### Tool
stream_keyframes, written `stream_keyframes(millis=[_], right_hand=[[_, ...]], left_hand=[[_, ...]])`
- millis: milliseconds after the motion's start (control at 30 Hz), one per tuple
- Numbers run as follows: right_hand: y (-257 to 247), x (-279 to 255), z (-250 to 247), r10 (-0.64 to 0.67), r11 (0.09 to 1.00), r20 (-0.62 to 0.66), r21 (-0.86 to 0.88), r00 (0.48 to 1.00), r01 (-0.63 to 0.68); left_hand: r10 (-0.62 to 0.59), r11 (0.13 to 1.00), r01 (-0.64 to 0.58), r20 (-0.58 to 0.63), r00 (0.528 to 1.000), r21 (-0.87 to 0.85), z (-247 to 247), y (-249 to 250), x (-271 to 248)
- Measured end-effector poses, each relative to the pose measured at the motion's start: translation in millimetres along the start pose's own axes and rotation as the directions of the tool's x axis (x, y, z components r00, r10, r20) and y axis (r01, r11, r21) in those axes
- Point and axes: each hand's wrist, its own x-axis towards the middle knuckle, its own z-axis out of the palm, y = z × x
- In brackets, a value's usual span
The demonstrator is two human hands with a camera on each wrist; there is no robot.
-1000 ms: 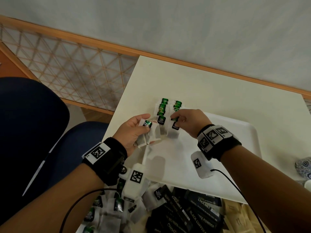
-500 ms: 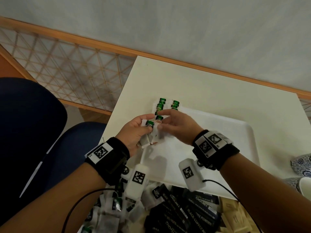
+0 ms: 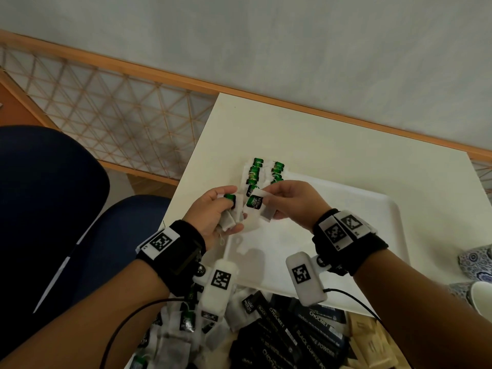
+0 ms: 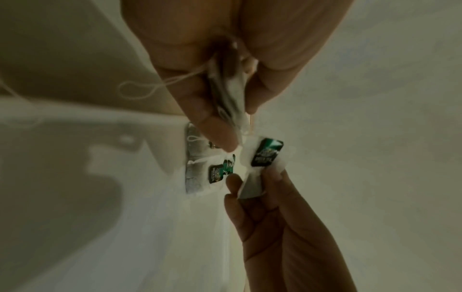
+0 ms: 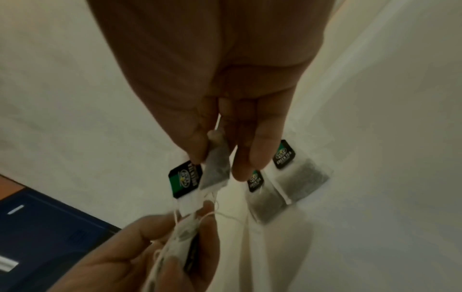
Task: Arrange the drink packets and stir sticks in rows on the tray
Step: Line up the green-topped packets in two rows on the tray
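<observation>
Green tea bag (image 3: 257, 206) pinched in right hand (image 3: 290, 203) above tray (image 3: 367, 222) left end. Left hand (image 3: 213, 214) grips bunch of tea bags (image 3: 231, 218). Two rows of tea bags (image 3: 263, 173) lie at tray far-left corner. Loose tea bags (image 3: 183, 331), black sachets (image 3: 287, 334) heaped before tray near edge.

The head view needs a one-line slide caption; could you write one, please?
Right hand lifts one green tea bag from the left hand's bundle, above two rows on the tray.

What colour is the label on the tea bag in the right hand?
Green and black, clearest in the head view: tea bag.
</observation>
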Motion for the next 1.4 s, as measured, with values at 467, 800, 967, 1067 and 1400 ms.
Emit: stream_keyframes(millis=[467, 800, 967, 1067, 1400], right_hand=[[-5, -1, 11, -0.09, 0.992, 0.014, 0.086, 0.996, 0.088], [-7, 4, 2, -0.088, 0.79, 0.097, -0.599, 0.991, 0.129], [-3, 12, 17, -0.053, 0.851, 0.095, -0.516, 0.994, 0.095], [3, 26, 19, 0.013, 0.907, 0.014, -0.421, 1.0, -0.006], [10, 39, 16, -0.06, 0.902, -0.122, -0.432, 0.991, 0.002]], left_hand=[[-0.027, 0.974, 0.007, 0.082, 0.996, 0.227, 3, -7, 0], [0.022, 0.996, -0.028, -0.07, 0.997, -0.087, -26, 10, 11], [0.138, 0.989, -0.142, -0.077, 0.987, -0.052, -35, 21, 16], [0.194, 0.98, -0.195, -0.015, 0.981, -0.046, -34, 23, 17], [0.131, 0.99, -0.125, 0.093, 0.987, -0.07, -19, 13, 14]])
